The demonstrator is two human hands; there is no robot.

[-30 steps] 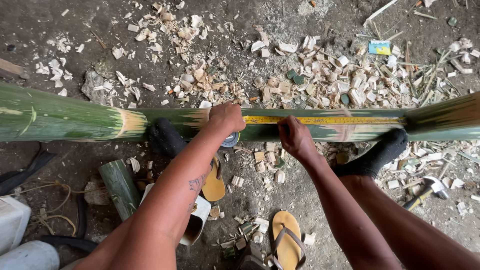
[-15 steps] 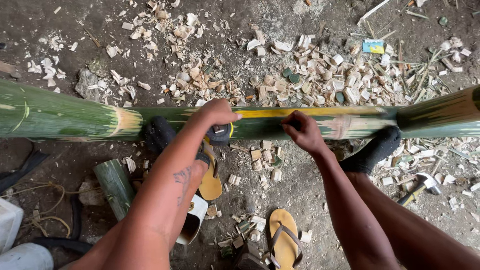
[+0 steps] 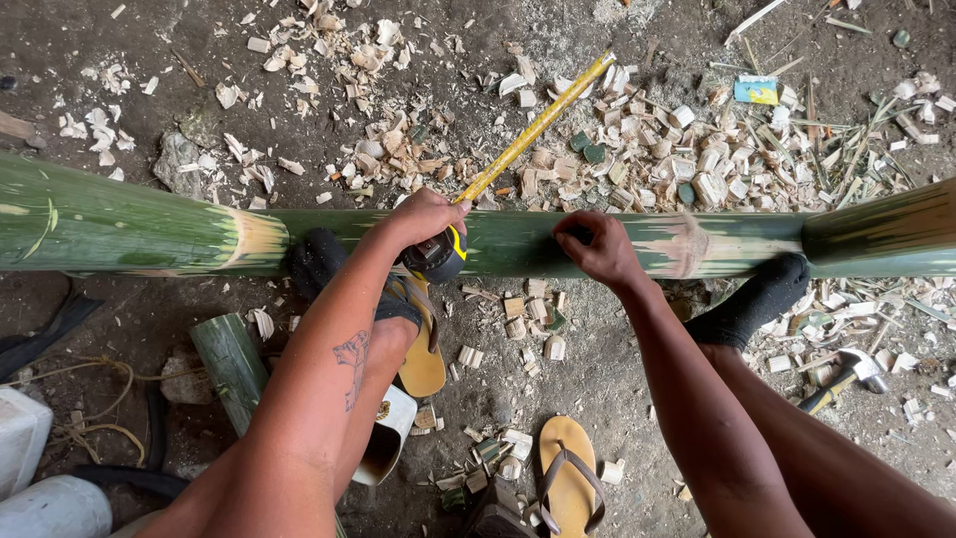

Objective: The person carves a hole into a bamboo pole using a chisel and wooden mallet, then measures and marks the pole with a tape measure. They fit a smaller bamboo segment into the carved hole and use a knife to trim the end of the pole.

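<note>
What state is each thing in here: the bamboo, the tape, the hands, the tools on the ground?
Bamboo pole: lying flat, propped by socked feet.
Tape measure: yellow blade extended, angled upward.
Left hand: gripping the tape case.
Right hand: resting on the pole.
Hammer: lying unused.
Sandal: off, lying loose.

Single head-worn view, looking steeply down, close over hands and ground

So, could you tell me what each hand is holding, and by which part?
The left hand grips a yellow-and-black tape measure by its case; the right hand rests on the green bamboo pole.
</note>
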